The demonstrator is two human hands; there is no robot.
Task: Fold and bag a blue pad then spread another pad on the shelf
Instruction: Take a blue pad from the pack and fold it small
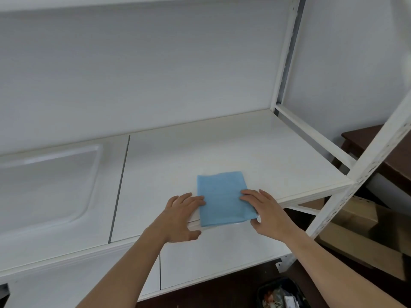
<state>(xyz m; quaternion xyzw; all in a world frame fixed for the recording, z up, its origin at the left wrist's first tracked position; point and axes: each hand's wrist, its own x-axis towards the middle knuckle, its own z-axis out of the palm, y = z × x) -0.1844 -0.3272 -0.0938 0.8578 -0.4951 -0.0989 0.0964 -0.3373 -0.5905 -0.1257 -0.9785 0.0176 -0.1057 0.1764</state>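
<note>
A blue pad [222, 196], folded into a small rectangle, lies at the front edge of the white shelf [266, 147] and hangs slightly over it. My left hand [181, 215] rests beside its left edge, fingertips touching the pad, thumb below the shelf edge. On the pad's right side, my right hand [265, 212] has its fingers on top and its thumb under the near right corner, pinching it.
A clear plastic tray or bag [46, 181] lies on the shelf at the left. A lower white shelf [211, 261] sits under my arms. White slotted uprights [360, 172] frame the right side. Cardboard boxes [360, 225] and a dark bin [280, 294] stand below right.
</note>
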